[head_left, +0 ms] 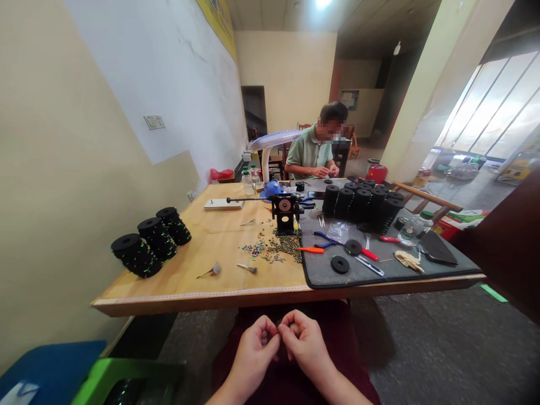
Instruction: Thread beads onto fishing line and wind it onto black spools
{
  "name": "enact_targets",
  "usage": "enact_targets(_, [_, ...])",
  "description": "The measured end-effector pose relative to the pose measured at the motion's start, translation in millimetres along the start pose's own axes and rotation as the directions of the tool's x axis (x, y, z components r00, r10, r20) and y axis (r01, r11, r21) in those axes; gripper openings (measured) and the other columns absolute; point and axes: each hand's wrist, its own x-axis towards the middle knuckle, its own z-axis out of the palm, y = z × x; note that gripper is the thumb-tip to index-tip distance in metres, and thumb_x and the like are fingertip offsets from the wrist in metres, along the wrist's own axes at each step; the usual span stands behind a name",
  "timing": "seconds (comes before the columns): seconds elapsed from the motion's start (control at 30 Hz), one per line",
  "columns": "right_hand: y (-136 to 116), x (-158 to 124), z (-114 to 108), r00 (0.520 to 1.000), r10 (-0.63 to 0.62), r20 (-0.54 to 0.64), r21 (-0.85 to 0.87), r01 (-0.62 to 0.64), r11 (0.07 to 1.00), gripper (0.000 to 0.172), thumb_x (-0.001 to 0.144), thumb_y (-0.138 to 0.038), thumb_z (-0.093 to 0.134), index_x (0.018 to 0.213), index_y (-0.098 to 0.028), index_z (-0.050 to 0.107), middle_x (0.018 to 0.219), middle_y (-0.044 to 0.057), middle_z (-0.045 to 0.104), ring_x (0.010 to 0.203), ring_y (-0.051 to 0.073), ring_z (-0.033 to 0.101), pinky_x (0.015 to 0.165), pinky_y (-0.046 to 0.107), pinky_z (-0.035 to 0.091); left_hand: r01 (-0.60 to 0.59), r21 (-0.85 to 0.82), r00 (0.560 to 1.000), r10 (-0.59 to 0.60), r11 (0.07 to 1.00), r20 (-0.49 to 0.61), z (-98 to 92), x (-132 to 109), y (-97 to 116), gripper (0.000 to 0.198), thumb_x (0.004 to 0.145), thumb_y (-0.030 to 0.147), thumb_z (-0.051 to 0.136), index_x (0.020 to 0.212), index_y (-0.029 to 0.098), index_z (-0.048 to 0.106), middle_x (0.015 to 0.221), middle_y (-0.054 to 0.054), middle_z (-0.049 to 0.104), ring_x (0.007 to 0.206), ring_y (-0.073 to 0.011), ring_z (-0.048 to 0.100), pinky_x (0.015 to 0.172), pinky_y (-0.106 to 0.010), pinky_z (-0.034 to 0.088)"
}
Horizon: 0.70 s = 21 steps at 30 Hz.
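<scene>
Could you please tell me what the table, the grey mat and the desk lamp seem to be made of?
Table: probably wood or veneer, light sheen, from its warm tan surface.
Grey mat: rubber or cloth, I can't tell which; matt, showing little shine.
Desk lamp: likely plastic, fairly glossy, given its smooth, moulded-looking curves.

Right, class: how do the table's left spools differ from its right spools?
The left spools look lumpier and more flecked with green than the right spools. The left spools are three, standing on the wooden tabletop; the right spools are more numerous, on the gray mat. Both groups are black.
</scene>
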Motion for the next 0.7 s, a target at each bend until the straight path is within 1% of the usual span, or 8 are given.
enact_targets(0.1, [3.0,1.0,1.7,1.000,0.013,-0.001,0.016,-0.013,1.000,0.031,0.076,-0.047,0.060,0.068,-0.019,0.051,0.037,-0.010,0.043,0.031,0.006,0.034,0.037,0.018,0.025,0.007,-0.014,1.000,-0.007,1.000,-0.006,0.1,0.7,-0.2,0.036,0.068,0.045,0.071,0.063,0.019,0.046,0.054,0.006,0.049,0.046,-0.0093,0.048,0.044,-0.020,0.042])
enact_targets(0.2, [3.3,1.9,2.9,0.999,0.054,-0.001,0.062,-0.054,0.997,0.035,0.074,-0.052,0.061,0.067,-0.020,0.049,0.035,-0.011,0.041,0.030,0.005,0.031,0.036,0.018,0.023,0.033,-0.038,0.999,-0.033,0.999,-0.013,1.0,1.3,4.2,0.036,0.065,0.045,0.073,0.062,0.019,0.047,0.055,0.006,0.050,0.047,-0.0101,0.051,0.044,-0.021,0.045])
enact_targets(0.33, [-0.7,2.1,1.9,0.998,0.059,-0.002,0.071,-0.058,0.996,0.038,0.072,-0.055,0.061,0.067,-0.019,0.052,0.036,-0.010,0.041,0.031,0.006,0.031,0.037,0.018,0.023,0.051,-0.035,0.998,-0.053,0.998,-0.037,2.1,1.7,9.0,0.037,0.062,0.044,0.075,0.061,0.019,0.047,0.056,0.006,0.050,0.048,-0.0108,0.052,0.045,-0.022,0.048])
enact_targets(0.47, [-1.8,1.3,0.1,1.000,0.027,0.001,0.025,-0.027,0.999,0.035,0.074,-0.052,0.062,0.068,-0.018,0.056,0.038,-0.009,0.044,0.032,0.006,0.035,0.038,0.019,0.025,0.033,-0.015,0.998,-0.034,0.999,-0.055,1.5,1.2,6.5,0.035,0.064,0.042,0.073,0.061,0.019,0.047,0.056,0.006,0.049,0.047,-0.0100,0.051,0.045,-0.021,0.045])
enact_targets(0.57, [0.6,0.3,-0.1,1.000,-0.011,0.011,-0.025,0.011,1.000,0.031,0.077,-0.047,0.060,0.069,-0.017,0.057,0.038,-0.008,0.045,0.033,0.007,0.037,0.039,0.019,0.028,-0.008,0.024,0.998,0.010,1.000,-0.067,0.0,1.0,3.5,0.031,0.067,0.038,0.072,0.062,0.019,0.048,0.056,0.006,0.050,0.049,-0.0098,0.050,0.046,-0.020,0.042])
enact_targets(0.63, [3.6,0.1,0.6,0.999,-0.023,0.024,-0.026,0.023,0.999,0.028,0.078,-0.044,0.060,0.070,-0.017,0.056,0.037,-0.009,0.045,0.033,0.006,0.036,0.039,0.018,0.028,-0.037,0.053,0.996,0.041,0.998,-0.084,-0.8,1.3,2.7,0.030,0.067,0.036,0.072,0.061,0.018,0.049,0.056,0.005,0.051,0.051,-0.0099,0.049,0.049,-0.020,0.041])
enact_targets(0.7, [7.0,0.9,1.5,0.999,-0.018,0.031,0.004,0.018,1.000,0.027,0.079,-0.043,0.059,0.071,-0.018,0.054,0.037,-0.009,0.045,0.032,0.006,0.035,0.039,0.018,0.027,-0.043,0.057,0.995,0.048,0.997,-0.090,-0.9,1.8,2.6,0.030,0.066,0.036,0.073,0.060,0.018,0.050,0.057,0.005,0.051,0.053,-0.0097,0.048,0.050,-0.020,0.040])
